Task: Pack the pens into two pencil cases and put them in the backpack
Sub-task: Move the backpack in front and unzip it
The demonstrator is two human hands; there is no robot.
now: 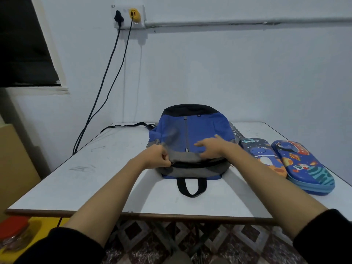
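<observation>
The white counter (106, 180) runs out of view at the lower right corner, and its far edge meets the wall. The blue, grey and black backpack (192, 130) lies flat near the middle of the counter, with its black carry handle (191, 187) pointing toward the person. Along its near end a dark zip opening (202, 164) gapes slightly, and nothing inside it can be made out. A black strap (125, 125) trails from behind the bag to the left. At the bag's far right a grey ridged thing (235, 129) shows only in part, too hidden to identify.

Two pencil cases lie side by side on the right of the counter. The brighter pencil case (304, 168), printed with planets and a rocket, is the outer one. The darker pencil case (261, 155) lies just beside the backpack, and the right forearm hides its near left edge. Both look closed, so their contents cannot be seen.

The right hand (211, 147) rests palm down on the blue front panel of the backpack, with fingers straight and spread, gripping nothing. The left hand (156, 157) is at the left end of the zip opening, its fingers curled tight and pinching the small dark zip pull (172, 164), which barely shows between the fingertips.
</observation>
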